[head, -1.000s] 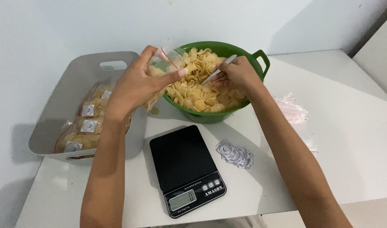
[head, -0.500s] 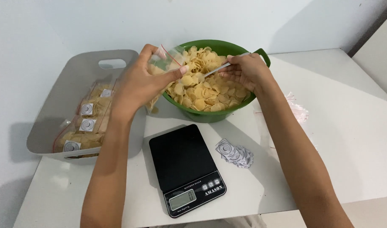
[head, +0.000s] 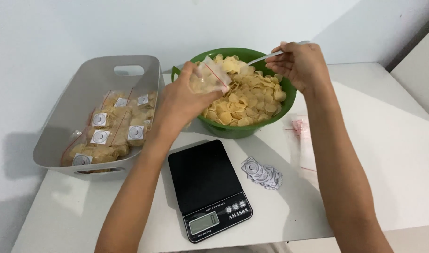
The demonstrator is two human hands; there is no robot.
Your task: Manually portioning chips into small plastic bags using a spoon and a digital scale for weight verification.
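Chips [head: 245, 100], pale and round, fill the green bowl [head: 289, 100] at the back of the desk [head: 364, 154], heaped nearly to its rim. The left hand [head: 184, 100] is closed around a small clear bag [head: 209, 77] with a red zip strip, held tilted just over the near edge of the bowl; a few chips seem to lie inside it, though how full it is cannot be told. The right hand [head: 301, 61] is raised above the far side of the bowl, fingers pinched on the handle of a pale utensil [head: 266, 57] whose working end is hidden.

To the left, a grey tub [head: 67, 124] already holds several sealed, labelled bags of chips [head: 113, 129], so part of the packing looks done. Much seems left: the bowl is close to full, a pile of round stickers [head: 262, 172] lies beside the black scale [head: 207, 185], and empty bags [head: 301, 129] wait by the right forearm. The scale's platform is bare, so this bag is likely not yet weighed.
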